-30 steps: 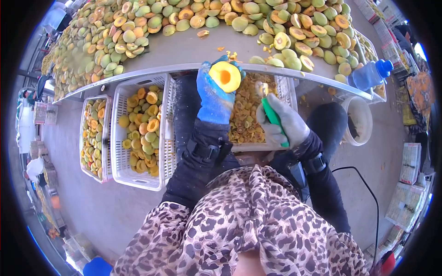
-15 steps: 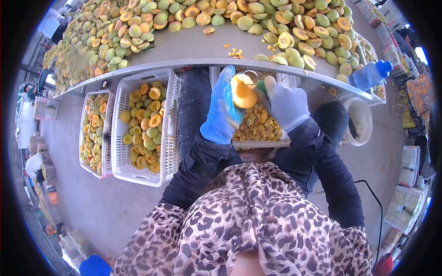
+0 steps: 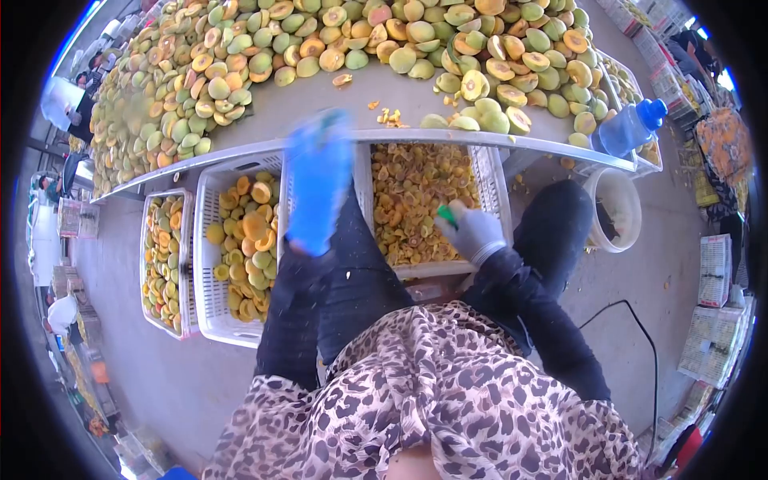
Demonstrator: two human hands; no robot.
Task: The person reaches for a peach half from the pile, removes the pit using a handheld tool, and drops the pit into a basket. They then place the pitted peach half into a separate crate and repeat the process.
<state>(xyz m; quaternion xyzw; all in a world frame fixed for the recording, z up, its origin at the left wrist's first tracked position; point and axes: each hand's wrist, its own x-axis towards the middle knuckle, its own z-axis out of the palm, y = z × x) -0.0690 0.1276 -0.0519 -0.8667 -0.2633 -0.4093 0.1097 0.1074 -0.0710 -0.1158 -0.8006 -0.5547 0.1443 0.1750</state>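
Your green-handled tool (image 3: 446, 214) sits at about two o'clock from the middle of the view, with your gloved right hand (image 3: 478, 234) curled firmly round its handle; its metal end can't be made out. Just beneath it in the view, between your knees, is the scrap crate (image 3: 494, 184) filled with broken fruit bits.

Your blue-gloved left hand (image 3: 320, 180) lies toward eleven o'clock, by the near table edge and beside the white crate (image 3: 232, 326). It is too blurred for me to tell how wide the grip is, and no fruit shows in it. The fruit halves (image 3: 254, 226) heaped in that crate, at nine o'clock, appear hollowed.

You seem to be between pieces: the tool is apart from any fruit, and the hands are well apart. As I judge it, the next move calls for a free left palm to steady a piece, with the tool's end kept off your fingers.

Farther out, the table (image 3: 268, 112) carries a broad fruit pile (image 3: 400, 60) at twelve o'clock. A blue bottle (image 3: 626, 132) stands toward two, a white bucket (image 3: 632, 212) toward three. I can read no brand, label or writing anywhere.
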